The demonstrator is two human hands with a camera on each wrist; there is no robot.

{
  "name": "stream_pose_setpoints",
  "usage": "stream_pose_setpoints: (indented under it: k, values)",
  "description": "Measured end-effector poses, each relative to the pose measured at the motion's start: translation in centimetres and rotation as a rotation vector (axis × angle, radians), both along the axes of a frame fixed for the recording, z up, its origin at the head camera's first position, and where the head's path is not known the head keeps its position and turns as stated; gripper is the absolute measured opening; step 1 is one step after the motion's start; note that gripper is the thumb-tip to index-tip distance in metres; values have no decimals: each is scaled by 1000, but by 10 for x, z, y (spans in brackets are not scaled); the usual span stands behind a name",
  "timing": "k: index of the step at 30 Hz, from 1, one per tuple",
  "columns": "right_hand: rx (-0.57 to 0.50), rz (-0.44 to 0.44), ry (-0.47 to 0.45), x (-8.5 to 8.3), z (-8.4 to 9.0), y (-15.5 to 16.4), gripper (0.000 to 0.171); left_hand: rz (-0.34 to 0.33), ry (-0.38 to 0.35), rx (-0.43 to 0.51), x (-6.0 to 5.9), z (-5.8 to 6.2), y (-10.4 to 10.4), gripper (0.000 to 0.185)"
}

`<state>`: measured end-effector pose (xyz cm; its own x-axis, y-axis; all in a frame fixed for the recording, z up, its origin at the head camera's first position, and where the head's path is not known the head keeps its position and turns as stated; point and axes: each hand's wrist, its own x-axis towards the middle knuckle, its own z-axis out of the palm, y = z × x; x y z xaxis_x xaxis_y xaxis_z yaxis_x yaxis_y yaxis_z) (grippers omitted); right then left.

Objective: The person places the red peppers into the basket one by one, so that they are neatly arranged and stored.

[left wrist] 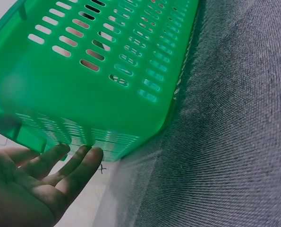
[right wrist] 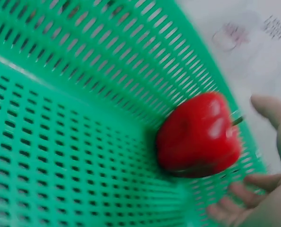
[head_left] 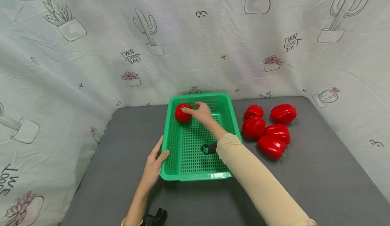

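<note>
A green perforated plastic basket [head_left: 198, 177] stands on the grey tabletop. Its left rim is held by my left hand [head_left: 152, 166], thumb over the edge and fingers along the outer wall. In the left wrist view, those fingers [left wrist: 79, 172] reach beside the slotted side. One red bell pepper [head_left: 183, 117] sits in the far left corner of the basket. Over that corner is my right hand [head_left: 202, 112], its thumb overlapping the pepper in the head view. From the right wrist, the fingers are spread beside the pepper [right wrist: 197, 137], with a gap between thumb and stem.
Several more red bell peppers [head_left: 276, 133] lie in a cluster on the table, right of the basket. A pale cloth printed with cacti [head_left: 198, 50] hangs behind and at both sides. The grey table [head_left: 128, 128] extends left and in front of the basket.
</note>
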<state>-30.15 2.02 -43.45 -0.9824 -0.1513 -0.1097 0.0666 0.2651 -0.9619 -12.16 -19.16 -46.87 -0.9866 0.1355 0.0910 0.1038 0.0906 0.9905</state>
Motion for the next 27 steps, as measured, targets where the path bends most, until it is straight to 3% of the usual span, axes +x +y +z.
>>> stream_pose_setpoints:
  k: [3,8,12,17,22,27]
  values:
    - [77,4,10,4,15,8,84,-5,-4,7,1,1,-1,60]
    - [156,36,111,19,41,27,80,-3,-16,23,1,1,-1,60]
    - [171,15,233,44,62,49,73,-5,-15,18,0,1,-1,60]
    - [100,-100,341,80,78,86,62,2,-13,22,-5,-2,7,60]
    - [-36,-234,470,112,78,122,51,18,-16,24,-10,-3,14,59]
    - [-64,-371,481,118,62,164,47,40,-4,12,-16,-3,20,59]
